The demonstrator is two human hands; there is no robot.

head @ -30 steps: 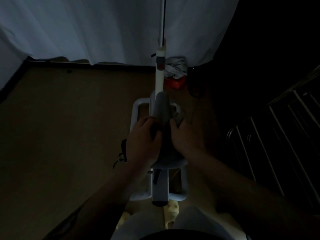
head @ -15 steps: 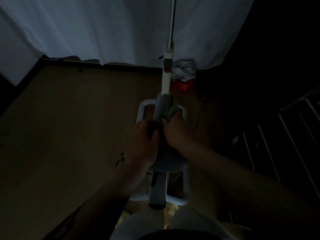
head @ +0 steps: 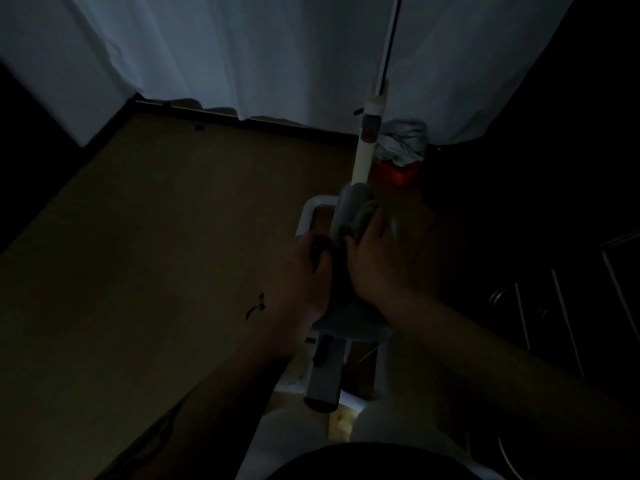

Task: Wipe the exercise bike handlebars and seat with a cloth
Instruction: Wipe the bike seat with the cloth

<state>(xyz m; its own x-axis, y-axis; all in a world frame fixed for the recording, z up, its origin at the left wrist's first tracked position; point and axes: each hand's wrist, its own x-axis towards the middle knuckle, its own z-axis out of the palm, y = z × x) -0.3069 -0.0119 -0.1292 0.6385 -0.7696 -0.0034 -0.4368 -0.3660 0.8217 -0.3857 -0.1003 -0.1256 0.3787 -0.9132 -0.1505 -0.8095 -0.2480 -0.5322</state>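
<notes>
No lettering is legible in the dim room, where the left hand (head: 298,271) clasps the side of the smooth grey padded seat (head: 349,216) and the right hand (head: 377,261) presses a crumpled grey cloth (head: 363,216) against its narrow nose, above the white tubular frame (head: 308,213).

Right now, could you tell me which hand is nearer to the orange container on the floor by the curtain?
Right. The right hand lies on the seat just below the orange container; the left hand grips the seat's far side, further away.
</notes>
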